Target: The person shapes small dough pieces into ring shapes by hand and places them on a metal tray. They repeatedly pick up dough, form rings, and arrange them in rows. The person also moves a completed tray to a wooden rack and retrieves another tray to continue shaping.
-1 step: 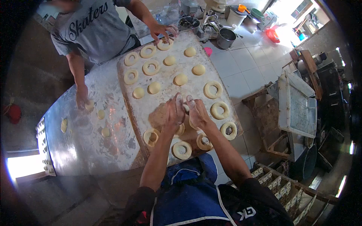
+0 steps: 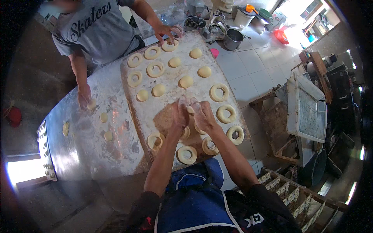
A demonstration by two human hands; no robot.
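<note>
Your two hands meet over the middle of the floured board (image 2: 163, 83), and between them is a piece of dough (image 2: 189, 110) that your fingers largely hide: only a pale sliver shows, so its shape cannot be made out. Your left hand (image 2: 179, 115) curls closed around its left side; your right hand (image 2: 203, 115) curls closed around its right, fingertips nearly touching those of the left. Whether the piece is lifted or rests on the board cannot be told.

Just near your wrists lie finished dough rings (image 2: 187, 154), some partly covered by your forearms; more rings sit to the right (image 2: 226, 113) and at the far left of the board (image 2: 155, 69). Round, unpierced dough balls (image 2: 185, 81) are spread across the middle and far side.

The board lies on a steel table (image 2: 85, 143) dusted with flour, where a few small dough pieces (image 2: 103, 117) lie well apart at left. Across the table another person leans in: one hand (image 2: 168, 32) touches a ring at the far edge of the board, the other hand (image 2: 84, 96) presses a dough piece on the steel. Their head is cut off by the frame.

Beyond the far end, metal pots (image 2: 233, 39) and tubs crowd together, too small to sort out. At right, a tray (image 2: 306, 110) stands over a wooden frame; your blue apron (image 2: 190, 202) fills the near edge.
</note>
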